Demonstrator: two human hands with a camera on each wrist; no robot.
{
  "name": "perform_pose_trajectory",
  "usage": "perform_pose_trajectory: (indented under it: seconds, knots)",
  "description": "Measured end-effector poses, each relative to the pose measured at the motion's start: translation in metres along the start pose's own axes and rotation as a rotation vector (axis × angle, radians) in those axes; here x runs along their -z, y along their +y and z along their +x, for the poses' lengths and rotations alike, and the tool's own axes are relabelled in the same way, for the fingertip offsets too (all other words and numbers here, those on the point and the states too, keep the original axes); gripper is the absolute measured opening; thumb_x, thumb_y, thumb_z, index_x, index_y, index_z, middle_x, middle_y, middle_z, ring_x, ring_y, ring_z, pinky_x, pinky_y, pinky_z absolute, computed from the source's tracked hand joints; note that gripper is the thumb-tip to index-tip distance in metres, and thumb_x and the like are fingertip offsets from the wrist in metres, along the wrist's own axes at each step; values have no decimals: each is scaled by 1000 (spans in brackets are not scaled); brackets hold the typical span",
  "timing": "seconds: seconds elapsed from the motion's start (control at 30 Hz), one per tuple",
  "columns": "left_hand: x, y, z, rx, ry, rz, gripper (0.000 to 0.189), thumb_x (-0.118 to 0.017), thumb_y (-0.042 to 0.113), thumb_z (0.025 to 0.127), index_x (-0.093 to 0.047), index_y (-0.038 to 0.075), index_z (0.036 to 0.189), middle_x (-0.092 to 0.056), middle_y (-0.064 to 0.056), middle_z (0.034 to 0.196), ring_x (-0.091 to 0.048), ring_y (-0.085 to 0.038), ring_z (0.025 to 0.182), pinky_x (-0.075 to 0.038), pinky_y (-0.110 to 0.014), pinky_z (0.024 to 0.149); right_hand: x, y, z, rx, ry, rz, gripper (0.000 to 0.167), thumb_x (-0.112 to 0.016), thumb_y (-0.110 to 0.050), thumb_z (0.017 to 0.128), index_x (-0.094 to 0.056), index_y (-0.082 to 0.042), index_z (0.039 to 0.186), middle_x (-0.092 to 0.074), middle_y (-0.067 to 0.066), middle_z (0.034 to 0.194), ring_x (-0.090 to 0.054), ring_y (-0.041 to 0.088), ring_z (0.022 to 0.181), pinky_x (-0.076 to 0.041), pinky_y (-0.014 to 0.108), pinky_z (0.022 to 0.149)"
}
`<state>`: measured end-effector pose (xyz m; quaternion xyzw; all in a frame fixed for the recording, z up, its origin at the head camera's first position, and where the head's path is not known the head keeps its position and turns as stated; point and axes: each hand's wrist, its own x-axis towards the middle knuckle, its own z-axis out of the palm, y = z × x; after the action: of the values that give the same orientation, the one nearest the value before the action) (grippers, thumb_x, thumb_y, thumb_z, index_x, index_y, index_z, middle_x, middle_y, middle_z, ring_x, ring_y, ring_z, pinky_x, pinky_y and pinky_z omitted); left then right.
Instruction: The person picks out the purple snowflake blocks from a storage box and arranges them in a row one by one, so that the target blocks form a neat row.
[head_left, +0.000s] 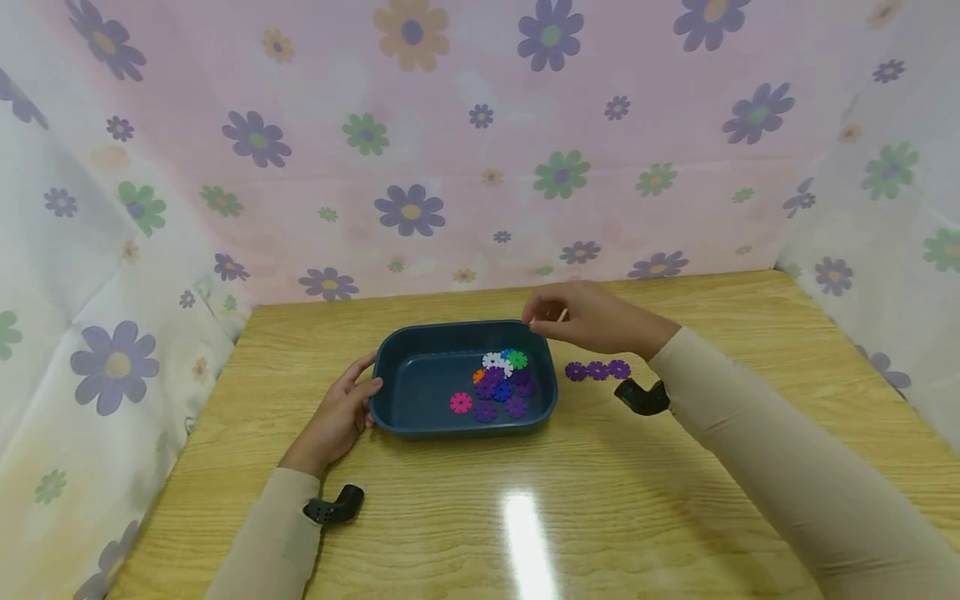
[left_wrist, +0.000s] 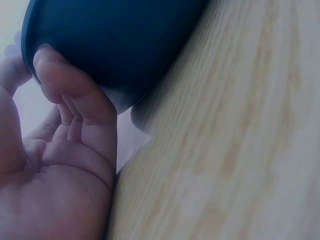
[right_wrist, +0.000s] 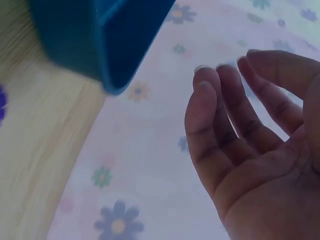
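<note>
At the dark-blue oblong plastic tray (head_left: 420,392), my left hand (head_left: 341,417) clamped the rim (head_left: 457,323); right hand (head_left: 588,317), fingers apart, prolly mid-sort, needed to pinch some notched purple plastic disc (head_left: 485,412).

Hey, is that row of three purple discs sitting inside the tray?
No, the row of purple discs lies on the table, just right of the tray.

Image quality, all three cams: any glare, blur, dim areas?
Head: bright glare streak on the table, soft shadow beside the right sleeve. Left wrist: dim, bluish; table grain looks blurred. Right wrist: tray edges soft, right hand crisper.
</note>
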<state>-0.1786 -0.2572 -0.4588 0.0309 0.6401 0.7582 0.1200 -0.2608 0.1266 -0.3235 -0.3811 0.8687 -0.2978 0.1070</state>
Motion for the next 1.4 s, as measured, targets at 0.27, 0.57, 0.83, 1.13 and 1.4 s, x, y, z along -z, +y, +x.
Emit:
perform_pose_trajectory:
  seconds: [0.27, 0.57, 0.83, 1.13, 1.4]
  knots:
    - [1, 0, -2, 4, 14, -12, 56, -48, 17, 106, -23, 12, 157, -63, 9, 70, -55, -1, 57, -46, -16, 53, -10, -22, 50, 58, -169, -1, 12, -60, -16, 101, -67, -17, 111, -68, -1, 108, -64, 15, 100, -53, 40, 95]
    - [2, -3, 0, 11, 25, -22, 56, -48, 15, 106, -24, 12, 156, -63, 9, 70, -55, -1, 56, -45, -16, 52, -34, -27, 91, 10, -301, 41, 13, -60, -13, 100, -65, -15, 111, -65, 5, 111, -63, 16, 101, -53, 37, 95]
    - [1, -2, 1, 4, 22, -21, 58, -50, 15, 105, -24, 12, 157, -61, 9, 71, -54, -2, 55, -45, -16, 51, -54, -18, 106, -24, -437, 72, 20, -59, -6, 97, -63, -3, 116, -68, 9, 101, -64, 28, 92, -53, 31, 80]
    - [1, -2, 3, -9, 5, -18, 59, -50, 16, 105, -23, 11, 157, -61, 8, 73, -53, -3, 55, -45, -16, 51, -70, -6, 111, -187, -609, -5, 15, -67, -8, 93, -67, -11, 108, -70, 6, 82, -56, 16, 64, -49, 30, 61]
    - [2, -2, 3, -10, 3, -9, 59, -49, 16, 105, -22, 11, 157, -62, 8, 71, -54, -3, 54, -45, -16, 50, -74, -5, 110, -278, -688, -21, 21, -75, -11, 88, -64, -12, 106, -61, 1, 74, -49, 15, 61, -44, 32, 61]
